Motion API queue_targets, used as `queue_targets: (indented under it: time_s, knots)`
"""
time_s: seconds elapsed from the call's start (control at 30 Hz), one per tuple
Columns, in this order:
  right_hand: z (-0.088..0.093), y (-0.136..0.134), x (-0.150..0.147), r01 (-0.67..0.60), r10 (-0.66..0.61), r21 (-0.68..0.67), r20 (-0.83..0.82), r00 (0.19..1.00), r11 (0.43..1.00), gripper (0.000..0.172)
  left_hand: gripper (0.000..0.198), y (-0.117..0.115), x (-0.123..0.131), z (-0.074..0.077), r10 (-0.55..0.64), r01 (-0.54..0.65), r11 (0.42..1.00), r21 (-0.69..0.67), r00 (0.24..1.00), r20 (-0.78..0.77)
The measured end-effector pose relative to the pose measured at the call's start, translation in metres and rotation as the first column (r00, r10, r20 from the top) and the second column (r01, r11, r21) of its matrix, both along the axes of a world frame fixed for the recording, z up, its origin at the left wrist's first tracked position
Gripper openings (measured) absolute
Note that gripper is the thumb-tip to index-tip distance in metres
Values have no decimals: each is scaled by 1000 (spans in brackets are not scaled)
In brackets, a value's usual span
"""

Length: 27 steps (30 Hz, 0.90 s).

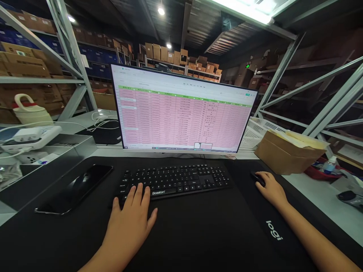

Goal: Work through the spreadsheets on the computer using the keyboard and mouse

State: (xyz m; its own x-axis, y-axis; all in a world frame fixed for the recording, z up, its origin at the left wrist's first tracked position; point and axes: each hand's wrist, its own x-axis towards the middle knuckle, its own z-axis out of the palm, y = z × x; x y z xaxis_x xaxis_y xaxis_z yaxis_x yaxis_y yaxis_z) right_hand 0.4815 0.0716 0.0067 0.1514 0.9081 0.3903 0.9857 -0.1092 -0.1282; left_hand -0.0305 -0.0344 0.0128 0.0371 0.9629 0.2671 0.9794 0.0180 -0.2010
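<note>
My left hand [131, 216] lies flat with fingers stretched out, fingertips on the lower left keys of a black keyboard [181, 179]. My right hand [270, 187] curls over a black mouse [257, 178] at the right of the keyboard. Both rest on a large black desk mat [198, 230]. Behind the keyboard stands a wide monitor [181, 109] showing a spreadsheet with pink rows and a green header.
A black phone [75, 188] lies face up left of the keyboard. A grey tray [70, 145] with a white device and cables sits at far left. A brown cardboard box [286, 153] and a white perforated basket [256, 130] stand right. Metal shelving with cartons surrounds the desk.
</note>
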Motion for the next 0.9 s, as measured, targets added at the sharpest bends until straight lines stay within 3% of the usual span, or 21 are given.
queue_targets:
  time_s: [0.9]
  knots:
    - [0,2,1,-24,24,-15,-26,999,1000,46,63,0,4,5,24,-22,999,-49,999,42]
